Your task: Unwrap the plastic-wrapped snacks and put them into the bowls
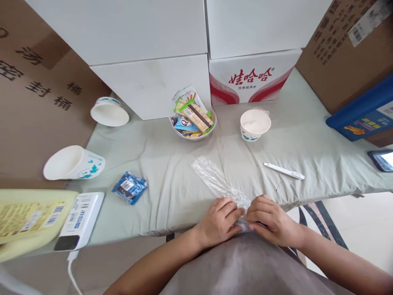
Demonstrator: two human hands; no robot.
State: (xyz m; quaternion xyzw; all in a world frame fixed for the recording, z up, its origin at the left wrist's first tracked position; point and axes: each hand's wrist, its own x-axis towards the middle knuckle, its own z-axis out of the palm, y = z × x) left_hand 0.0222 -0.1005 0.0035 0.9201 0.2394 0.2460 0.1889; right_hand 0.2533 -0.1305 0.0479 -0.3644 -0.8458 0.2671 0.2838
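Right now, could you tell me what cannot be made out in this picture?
Head view:
- Near end of the plastic bag: covered by the left hand and right hand.
- Phone: cut off by the right edge.
- Snacks low in the bowl: hidden beneath the upper packets.

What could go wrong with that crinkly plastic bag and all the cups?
The clear plastic bag is pinched at one end by both the left hand and the right hand; thin film like that might tear. Two paper cups lie tipped over near the table's left edge and could roll off.
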